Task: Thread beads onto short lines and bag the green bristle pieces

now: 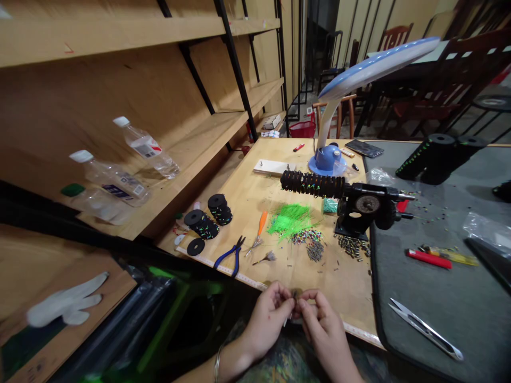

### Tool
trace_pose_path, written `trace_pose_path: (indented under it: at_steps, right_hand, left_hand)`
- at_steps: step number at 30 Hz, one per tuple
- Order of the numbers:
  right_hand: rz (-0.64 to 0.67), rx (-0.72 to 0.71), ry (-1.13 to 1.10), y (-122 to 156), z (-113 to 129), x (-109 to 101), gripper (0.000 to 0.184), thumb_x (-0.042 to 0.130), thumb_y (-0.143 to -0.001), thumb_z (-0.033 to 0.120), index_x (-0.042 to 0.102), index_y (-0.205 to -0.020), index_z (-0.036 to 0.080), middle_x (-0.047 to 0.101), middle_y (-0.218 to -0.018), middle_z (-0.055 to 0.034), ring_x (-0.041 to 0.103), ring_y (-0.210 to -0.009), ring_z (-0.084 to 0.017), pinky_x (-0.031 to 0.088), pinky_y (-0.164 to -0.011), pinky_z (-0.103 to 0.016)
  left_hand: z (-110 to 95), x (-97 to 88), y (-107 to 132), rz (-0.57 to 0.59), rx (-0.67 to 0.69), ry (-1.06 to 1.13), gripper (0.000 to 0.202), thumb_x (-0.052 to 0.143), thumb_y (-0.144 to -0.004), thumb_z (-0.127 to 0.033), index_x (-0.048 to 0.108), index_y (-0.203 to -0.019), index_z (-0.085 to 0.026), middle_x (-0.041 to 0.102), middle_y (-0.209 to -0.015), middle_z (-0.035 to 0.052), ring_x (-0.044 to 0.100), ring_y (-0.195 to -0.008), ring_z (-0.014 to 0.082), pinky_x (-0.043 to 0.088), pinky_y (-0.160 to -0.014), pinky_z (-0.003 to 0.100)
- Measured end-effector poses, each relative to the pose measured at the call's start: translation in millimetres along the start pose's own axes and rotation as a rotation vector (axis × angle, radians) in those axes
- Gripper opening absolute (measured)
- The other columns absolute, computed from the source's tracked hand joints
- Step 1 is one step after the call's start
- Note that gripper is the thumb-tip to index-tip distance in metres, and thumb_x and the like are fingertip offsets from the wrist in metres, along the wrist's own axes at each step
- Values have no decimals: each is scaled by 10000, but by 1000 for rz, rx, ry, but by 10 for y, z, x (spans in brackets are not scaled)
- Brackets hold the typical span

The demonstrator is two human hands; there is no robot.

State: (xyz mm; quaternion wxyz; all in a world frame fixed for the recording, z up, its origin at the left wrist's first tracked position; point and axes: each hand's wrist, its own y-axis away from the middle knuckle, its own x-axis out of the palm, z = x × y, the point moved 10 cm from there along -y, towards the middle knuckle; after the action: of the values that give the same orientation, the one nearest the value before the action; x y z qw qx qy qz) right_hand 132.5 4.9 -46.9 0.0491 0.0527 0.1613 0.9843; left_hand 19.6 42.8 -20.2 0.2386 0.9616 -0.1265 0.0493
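My left hand (268, 321) and my right hand (322, 329) meet at the near edge of a wooden workboard (343, 298). Their fingertips pinch a small dark item (294, 295), mostly hidden by the fingers. Just beyond them lie a bright green bristle pile (289, 221), mixed beads (306, 236) and small metal pieces (315, 251). Blue-handled pliers (231, 254) rest to the left, near stacked black discs (206, 223). A bench-mounted clamp (365, 208) holds a black beaded coil (312, 183) at the back.
A blue desk lamp (327, 159) stands behind the clamp. To the right, a grey mat (435, 223) holds thread snips (425, 330) and a red lighter (429, 259). Wooden shelves with plastic bottles (109, 183) rise on the left, above a white glove (66, 302).
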Motion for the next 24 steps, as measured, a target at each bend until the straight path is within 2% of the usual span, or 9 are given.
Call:
trace_pose_path:
  at_steps: [5,9,12,16,21,24]
  right_hand:
    - [-14,-20,80,6,67,-40,548,496,-854,708,547,-995,180,415,-498,77,338,-436,-99,219,-427,-212]
    - [8,-65,131,-7,174,-38,573,525,-861,666,570,-1145,170,428,-512,69,383,-458,-118,260,-449,-223]
    - [54,-42,95,-26,193,9,529,547,-838,679,603,-1013,183,420,-495,69,352,-437,-107,239,-428,-217]
    - [91,-6,54,-42,170,49,493,528,-844,689,537,-872,196,473,-511,54,348,-439,-94,228,-420,-207]
    - [71,-3,51,-56,130,10,478,568,-827,672,530,-813,196,414,-510,72,301,-436,-79,185,-413,-207]
    - [89,31,46,-61,77,18,502,564,-829,671,554,-918,177,386,-493,88,275,-428,-78,170,-414,-211]
  left_hand:
    - [-94,-5,26,-9,39,-78,347,796,-689,-404,537,-704,-174,562,-700,-10,523,-694,132,432,-681,253]
    - [-114,35,43,23,32,-54,371,803,-688,-436,541,-714,-175,562,-728,-5,524,-731,140,422,-714,258]
    - [-69,75,55,63,-14,-17,437,811,-664,-508,536,-730,-175,549,-711,-14,510,-706,132,413,-688,252]
    - [26,124,60,123,-74,41,522,794,-636,-603,510,-754,-182,556,-733,-10,531,-692,140,445,-676,279]
    - [41,94,35,112,-44,-31,473,749,-698,-582,509,-765,-180,522,-693,-27,465,-625,110,379,-617,253]
    - [49,112,35,127,-56,-65,439,722,-734,-560,504,-775,-181,510,-667,-32,447,-638,114,352,-624,254]
